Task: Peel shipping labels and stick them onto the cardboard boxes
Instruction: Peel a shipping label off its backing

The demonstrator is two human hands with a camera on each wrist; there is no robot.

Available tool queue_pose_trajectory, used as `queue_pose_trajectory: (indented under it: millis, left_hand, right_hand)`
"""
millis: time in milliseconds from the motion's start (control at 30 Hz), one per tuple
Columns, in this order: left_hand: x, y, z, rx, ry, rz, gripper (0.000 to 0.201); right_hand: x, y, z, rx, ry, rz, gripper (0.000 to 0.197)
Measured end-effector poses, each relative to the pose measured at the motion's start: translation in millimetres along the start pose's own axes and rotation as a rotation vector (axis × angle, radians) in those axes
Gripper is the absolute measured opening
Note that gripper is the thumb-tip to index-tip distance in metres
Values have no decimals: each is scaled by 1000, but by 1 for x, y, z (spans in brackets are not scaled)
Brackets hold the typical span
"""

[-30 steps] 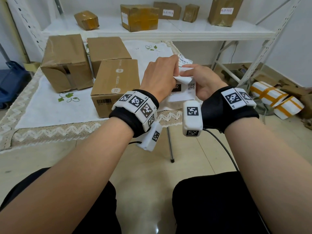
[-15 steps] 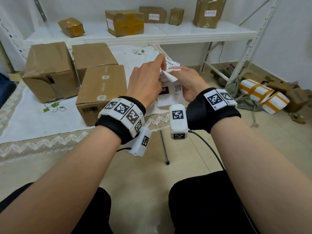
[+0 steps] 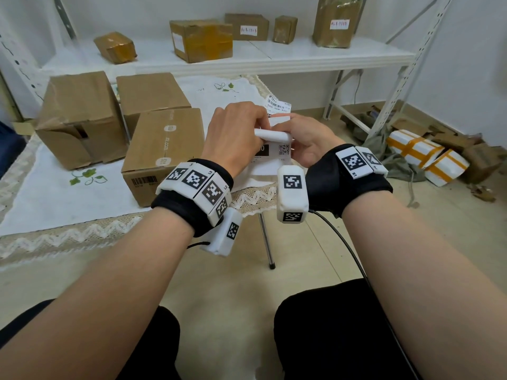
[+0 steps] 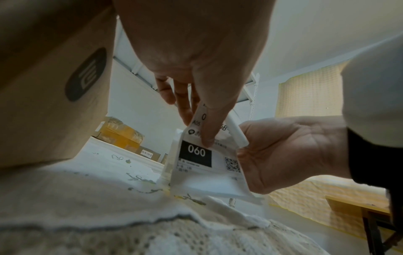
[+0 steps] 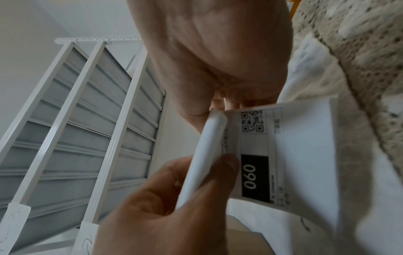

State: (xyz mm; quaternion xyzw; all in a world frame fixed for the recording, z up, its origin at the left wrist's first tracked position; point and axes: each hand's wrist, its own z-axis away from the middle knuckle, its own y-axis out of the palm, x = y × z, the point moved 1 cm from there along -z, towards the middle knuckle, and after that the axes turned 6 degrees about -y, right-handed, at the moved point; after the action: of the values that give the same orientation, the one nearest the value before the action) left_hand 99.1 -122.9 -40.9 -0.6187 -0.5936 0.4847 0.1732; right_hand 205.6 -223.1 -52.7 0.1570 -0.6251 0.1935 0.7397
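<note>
I hold a white shipping label sheet point(image 3: 270, 157), printed with a black "060" block point(image 4: 195, 153) and a QR code point(image 5: 253, 121), over the table's right edge. My left hand point(image 3: 260, 124) pinches its printed top part between thumb and fingers point(image 4: 185, 110). My right hand point(image 3: 288, 131) grips the sheet's right side, where the white top edge point(image 5: 203, 151) curls over into a roll. Three plain cardboard boxes stand on the table to the left: the nearest point(image 3: 167, 144), one behind it point(image 3: 151, 94) and a torn one point(image 3: 79, 116).
Another printed label point(image 3: 278, 105) lies on the tablecloth point(image 3: 55, 193) just beyond my hands. The white shelf point(image 3: 274, 61) behind carries several taped boxes, two with labels. White parcels with orange tape point(image 3: 428, 157) and cardboard scraps lie on the floor at right.
The peel has grown from a lifted corner to a roll across the sheet's whole top edge. Both hands have kept their hold. The head view has shifted slightly.
</note>
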Motion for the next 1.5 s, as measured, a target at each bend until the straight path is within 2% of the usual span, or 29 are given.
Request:
queue_pose_trajectory:
  millis: [100, 200, 333, 467, 600, 700, 833, 967, 1067, 1200, 1300, 1367, 1500]
  left_hand:
    - [1, 0, -1, 9, 21, -37, 2]
    - [1, 2, -2, 14, 35, -47, 4]
    - [2, 2, -3, -18, 33, -59, 3]
    - [1, -1, -1, -9, 11, -66, 7]
    - [1, -3, 1, -17, -31, -37, 6]
    - [2, -4, 1, -13, -20, -22, 12]
    - [-1, -3, 3, 11, 65, 18, 19]
    - [2, 2, 1, 30, 84, 83, 19]
    - [3, 3, 2, 18, 114, 143, 11]
    - [4, 7, 0, 2, 131, 176, 14]
    - [7, 7, 0, -1, 46, 220, 20]
    - [9, 5, -1, -4, -39, 242, 20]
    - [11, 2, -4, -2, -152, 306, 36]
  right_hand:
    - [0, 0, -2, 12, 17, -37, 55]
    - [-1, -2, -7, 8, 15, -40, 70]
    - [-1, -2, -5, 25, 29, -46, 71]
    - [4, -1, 6, 73, 17, -68, 35]
    - [6, -4, 9, 162, 40, -58, 29]
    - [7, -5, 13, 216, 71, -37, 11]
    - [4, -13, 7, 189, 137, -180, 34]
    - [4, -13, 4, 184, 96, -151, 54]
    - [3, -14, 3, 185, 91, -188, 59]
    - [1, -13, 3, 169, 93, -208, 58]
    - [-2, -10, 2, 117, 60, -222, 57]
    - [-1, -9, 4, 77, 52, -245, 43]
    - [3, -11, 18, 151, 136, -219, 22]
